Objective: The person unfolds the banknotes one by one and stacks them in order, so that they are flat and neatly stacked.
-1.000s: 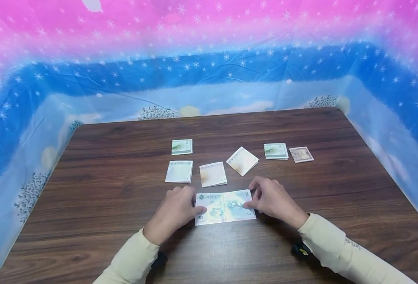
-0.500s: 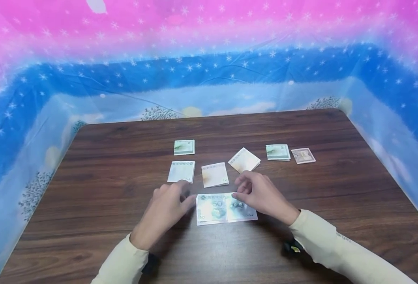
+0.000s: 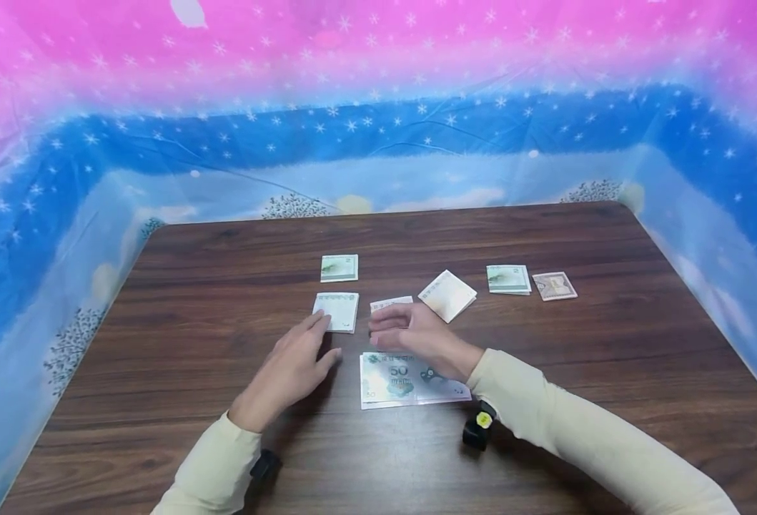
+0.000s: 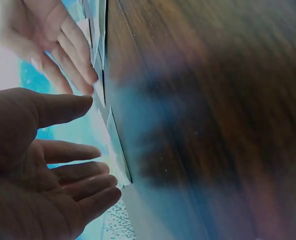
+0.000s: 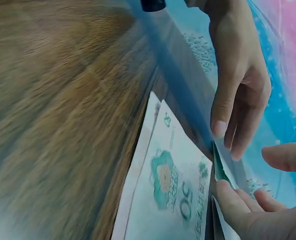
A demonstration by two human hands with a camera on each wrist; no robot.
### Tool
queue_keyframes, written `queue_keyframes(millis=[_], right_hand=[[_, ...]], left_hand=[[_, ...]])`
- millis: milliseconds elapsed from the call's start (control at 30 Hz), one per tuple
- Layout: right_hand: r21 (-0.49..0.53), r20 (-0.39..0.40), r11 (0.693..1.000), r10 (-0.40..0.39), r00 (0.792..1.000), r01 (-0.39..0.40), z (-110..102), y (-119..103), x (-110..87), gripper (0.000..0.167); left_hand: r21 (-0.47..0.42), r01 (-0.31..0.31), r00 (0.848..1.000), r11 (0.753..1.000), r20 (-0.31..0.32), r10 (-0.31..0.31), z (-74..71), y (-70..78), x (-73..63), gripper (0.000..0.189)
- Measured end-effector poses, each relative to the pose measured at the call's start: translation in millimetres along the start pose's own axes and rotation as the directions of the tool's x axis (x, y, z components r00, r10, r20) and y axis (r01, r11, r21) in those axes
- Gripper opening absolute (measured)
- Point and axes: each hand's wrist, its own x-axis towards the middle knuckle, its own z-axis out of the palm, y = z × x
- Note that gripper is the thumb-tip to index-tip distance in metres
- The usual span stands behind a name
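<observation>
Two greenish-white banknotes marked 50 (image 3: 394, 390) lie flat, one on the other, in front of the person. My left hand (image 3: 294, 368) is left of them, fingers extended and fingertips right at the lower left edge of a folded pale banknote (image 3: 339, 309). Reaching across the top of the 50 notes, my right hand (image 3: 419, 335) overlaps another folded banknote (image 3: 387, 302), so most of that one is hidden. In the left wrist view the left hand (image 4: 48, 170) has loose fingers with nothing between them. The right hand (image 5: 258, 210) also appears with fingers spread in the right wrist view.
Around them lie more folded banknotes: a tilted one (image 3: 447, 295), a green one (image 3: 339, 268) at the back left, another green one (image 3: 508, 280) and a brownish one (image 3: 555, 285) to the right. All rest on a dark wooden table (image 3: 127, 372) ringed by a patterned cloth (image 3: 378, 129).
Both hands have let go of the flat banknotes. The left hand has moved forward to a folded note; the right has swung left over the middle folded note.
</observation>
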Motion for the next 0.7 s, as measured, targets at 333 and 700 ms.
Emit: queue_keyframes(millis=[333, 700], right_hand=[[0.354, 0.064, 0.925, 0.124, 0.99, -0.139, 12, -3, 23.0, 0.058], [0.458, 0.032, 0.875, 0.16, 0.987, -0.157, 16, -7, 28.6, 0.058]], left_hand=[[-0.041, 0.076, 0.985, 0.996, 0.159, -0.069, 1.2, 2.4, 7.2, 0.063], [-0.036, 0.111, 0.977, 0.993, 0.186, -0.103, -2.9, 6.2, 8.7, 0.061]])
